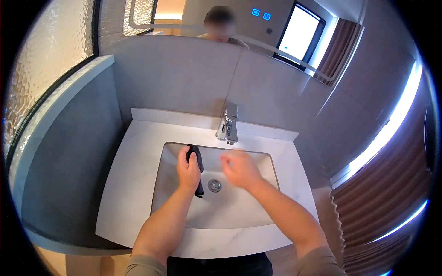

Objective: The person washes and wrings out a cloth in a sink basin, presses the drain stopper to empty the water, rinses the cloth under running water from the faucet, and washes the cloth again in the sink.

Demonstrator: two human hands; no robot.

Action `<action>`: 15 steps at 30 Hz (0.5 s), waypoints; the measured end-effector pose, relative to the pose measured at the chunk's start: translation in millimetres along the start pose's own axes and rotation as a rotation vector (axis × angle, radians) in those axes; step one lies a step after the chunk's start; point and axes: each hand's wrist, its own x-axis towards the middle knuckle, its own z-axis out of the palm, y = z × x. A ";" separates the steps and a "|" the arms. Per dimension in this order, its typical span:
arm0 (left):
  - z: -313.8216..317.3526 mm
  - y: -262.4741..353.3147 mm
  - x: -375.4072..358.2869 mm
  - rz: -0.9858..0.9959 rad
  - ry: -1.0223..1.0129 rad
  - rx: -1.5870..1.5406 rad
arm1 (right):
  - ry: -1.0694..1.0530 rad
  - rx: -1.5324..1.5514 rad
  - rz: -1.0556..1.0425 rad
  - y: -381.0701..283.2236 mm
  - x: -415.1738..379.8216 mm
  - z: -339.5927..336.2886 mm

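My left hand [188, 169] is closed around a dark, folded black cloth [198, 161], held over the left part of the sink basin [207, 216]. The cloth's upper end shows above my fingers and its lower end hangs below my hand, left of the drain [214, 185]. My right hand [240, 169] is over the right side of the basin, below the faucet and apart from the cloth. It is a little blurred, with its fingers curled in and nothing visible in them. The chrome faucet [229, 124] stands behind the basin, its spout pointing toward me.
A white marbled countertop [124, 184] surrounds the basin, with a low backsplash [175, 117] behind it. Above hangs a mirror [184, 14] showing a person's reflection. A grey partition [69, 152] stands at the left, and a brown pleated curtain [382, 198] hangs at the right.
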 end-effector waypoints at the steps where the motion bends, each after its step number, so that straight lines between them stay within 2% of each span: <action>1: 1.0 -0.5 -0.3 -0.010 -0.005 -0.039 | 0.141 0.001 -0.051 2.0 12.3 -9.6; 2: 1.3 -0.6 -0.4 -0.019 -0.009 -0.077 | 0.283 0.003 -0.103 3.7 22.6 -17.7; 6: 0.2 8.7 -2.8 -0.059 -0.023 -0.019 | 0.353 -0.099 -0.177 40.2 57.2 -2.0; 8: 1.4 -0.5 -2.8 -0.042 -0.023 -0.106 | 0.245 -0.110 -0.150 54.8 65.4 4.4; 9: -1.6 -3.0 -1.7 -0.118 -0.068 -0.050 | 0.241 -0.107 -0.153 51.7 67.6 -2.7; 11: -0.6 0.4 -3.1 -0.113 -0.099 0.047 | -0.059 -0.165 0.024 40.3 74.5 -25.9; 12: 0.4 1.5 -4.1 -0.110 -0.133 0.143 | -0.060 -0.160 0.025 41.1 80.7 -32.7; 13: 1.1 2.6 -5.0 -0.212 -0.147 0.165 | -0.153 -0.248 0.021 42.4 87.0 -39.6; 14: 0.9 -1.0 -4.4 -0.211 -0.149 0.169 | -0.244 -0.337 0.018 43.4 89.9 -42.8; 15: 1.4 -5.9 -3.6 -0.178 -0.195 0.189 | -0.107 -0.316 0.025 45.5 90.8 -39.0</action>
